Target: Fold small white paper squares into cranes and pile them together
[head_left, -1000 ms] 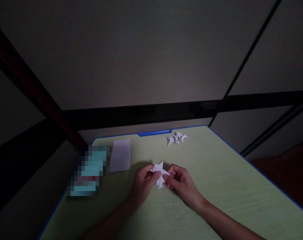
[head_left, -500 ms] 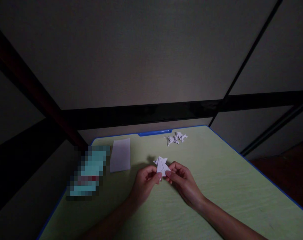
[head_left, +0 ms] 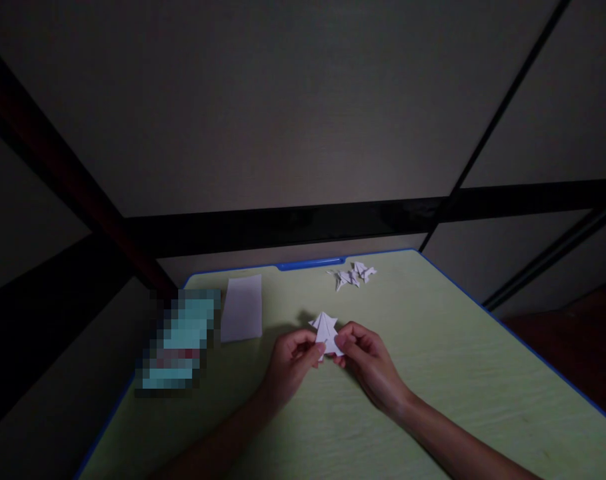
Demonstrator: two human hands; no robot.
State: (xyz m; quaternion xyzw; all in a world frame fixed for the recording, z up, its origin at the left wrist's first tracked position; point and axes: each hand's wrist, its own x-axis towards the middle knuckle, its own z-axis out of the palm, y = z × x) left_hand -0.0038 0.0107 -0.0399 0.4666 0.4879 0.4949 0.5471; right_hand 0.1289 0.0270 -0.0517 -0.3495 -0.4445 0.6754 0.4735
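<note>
A small folded white paper figure with pointed tips is held just above the green table. My left hand pinches its lower left side with thumb and fingers closed. From the right, my right hand pinches its lower edge. The paper's upper points stick out beyond my fingertips.
A flat white sheet lies at the back left beside a blurred teal packet. A small heap of finished folded paper figures sits near the table's far edge. The blue rim borders the table; dark floor lies beyond.
The paper figure has been turned in my fingers so its points face away from me. Both hands shifted slightly and kept their pinch on it.
</note>
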